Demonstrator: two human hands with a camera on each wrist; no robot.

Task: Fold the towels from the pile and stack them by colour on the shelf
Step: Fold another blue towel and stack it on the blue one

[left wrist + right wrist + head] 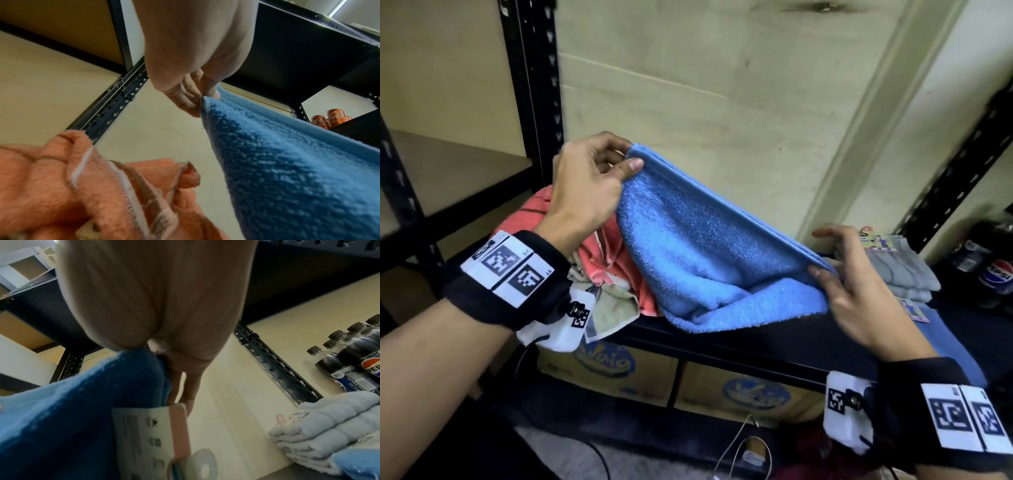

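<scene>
A blue towel, doubled over, hangs between my hands above the black shelf. My left hand pinches its upper left corner between thumb and fingers, raised high. My right hand pinches the lower right corner, thumb in front. The towel's bottom fold sags onto the shelf edge. Left of it lies a heap of orange-pink towels with a beige one beneath. In the left wrist view the fingers grip the blue towel over the orange towels. A card tag hangs from the blue towel.
Folded grey towels are stacked at the right of the shelf, on a folded blue towel. Pepsi bottles stand further right. A black upright rises at left. Cardboard boxes sit below the shelf.
</scene>
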